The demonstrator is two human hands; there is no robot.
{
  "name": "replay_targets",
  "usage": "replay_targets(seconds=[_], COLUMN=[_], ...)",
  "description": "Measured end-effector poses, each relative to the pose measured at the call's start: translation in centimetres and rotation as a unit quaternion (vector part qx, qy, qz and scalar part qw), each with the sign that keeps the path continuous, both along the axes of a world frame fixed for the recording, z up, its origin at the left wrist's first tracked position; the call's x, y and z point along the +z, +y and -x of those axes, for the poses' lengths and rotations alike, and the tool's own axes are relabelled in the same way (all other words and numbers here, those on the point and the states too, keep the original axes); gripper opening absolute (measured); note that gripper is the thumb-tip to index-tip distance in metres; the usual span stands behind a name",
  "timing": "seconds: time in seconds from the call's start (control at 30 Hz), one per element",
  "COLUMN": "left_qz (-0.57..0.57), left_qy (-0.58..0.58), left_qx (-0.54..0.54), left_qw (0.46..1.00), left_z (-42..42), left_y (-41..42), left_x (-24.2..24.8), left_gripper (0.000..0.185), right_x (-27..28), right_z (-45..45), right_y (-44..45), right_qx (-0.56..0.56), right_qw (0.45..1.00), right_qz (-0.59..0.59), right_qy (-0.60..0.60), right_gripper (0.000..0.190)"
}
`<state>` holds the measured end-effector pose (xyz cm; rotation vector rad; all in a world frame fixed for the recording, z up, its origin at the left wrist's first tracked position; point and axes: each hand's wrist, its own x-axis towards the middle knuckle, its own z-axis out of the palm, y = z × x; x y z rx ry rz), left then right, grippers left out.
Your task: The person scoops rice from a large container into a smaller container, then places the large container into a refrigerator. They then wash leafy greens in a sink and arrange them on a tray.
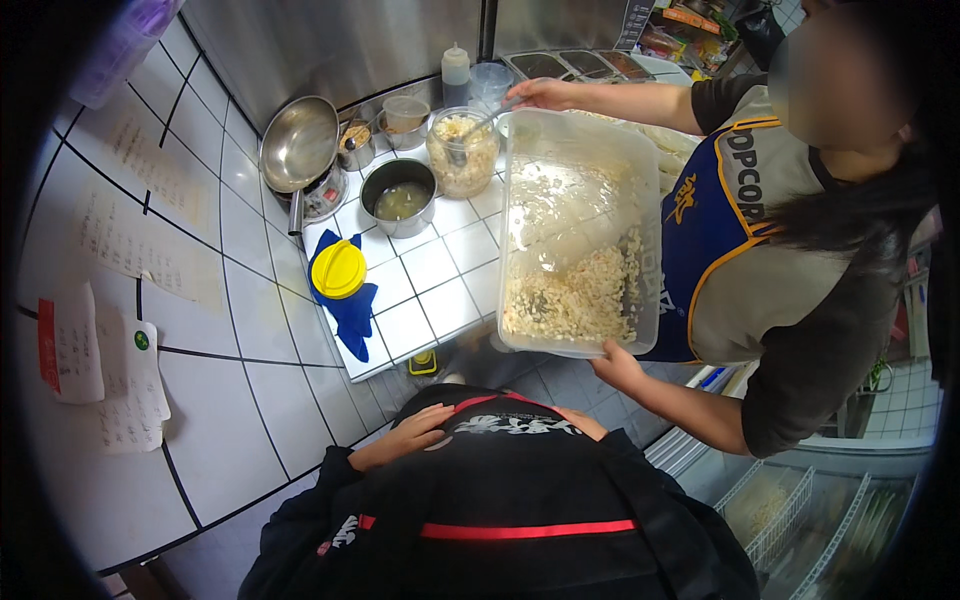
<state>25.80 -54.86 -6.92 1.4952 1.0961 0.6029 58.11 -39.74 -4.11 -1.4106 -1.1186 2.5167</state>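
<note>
My left hand (409, 435) rests flat on the front of my black apron, fingers spread a little, holding nothing. My right hand (583, 424) also lies against the apron, partly hidden by the cloth. Before me a co-worker tilts a large translucent plastic tub (577, 232) with chopped pale food (574, 300) gathered at its near end. One of the co-worker's hands grips the near rim; the other holds a spoon (491, 118) whose end is inside a wide clear jar (461, 161) of similar chopped food. A steel pot (400, 202) with cloudy liquid stands beside the jar.
A yellow lid (339, 268) lies on a blue cloth (354, 319) at the white tiled counter's (450, 300) left edge. Behind are a steel pan (300, 146), small containers and a squeeze bottle (455, 75). The co-worker (720, 247) stands at right; an open refrigerated compartment (810, 517) is at lower right.
</note>
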Motion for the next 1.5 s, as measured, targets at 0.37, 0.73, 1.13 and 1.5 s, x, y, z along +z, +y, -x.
replay_targets(seconds=[0.37,0.73,1.13,1.5], left_qz=[0.009,0.124,0.089,0.070], left_qy=[-0.010,0.062,0.028,0.076], left_qx=[0.057,0.121,0.140,0.211], left_qw=[0.998,0.983,0.986,0.972], left_z=[0.5,0.1,-2.0,-3.3], left_y=[1.2,1.3,-0.1,-0.5], left_x=[1.9,2.8,2.6,3.4], left_gripper=[0.051,0.047,0.039,0.033], right_x=[-3.0,-4.2,-8.5,-9.0], right_z=[-0.2,-0.8,-2.2,-2.3], right_y=[0.1,-0.4,-0.7,0.0], right_qx=[-0.005,-0.001,-0.045,-0.015], right_qw=[0.999,0.992,0.998,0.998], right_qz=[-0.032,-0.122,0.003,-0.022], right_qy=[0.032,0.010,0.045,0.058], right_gripper=[0.033,0.035,0.031,0.026])
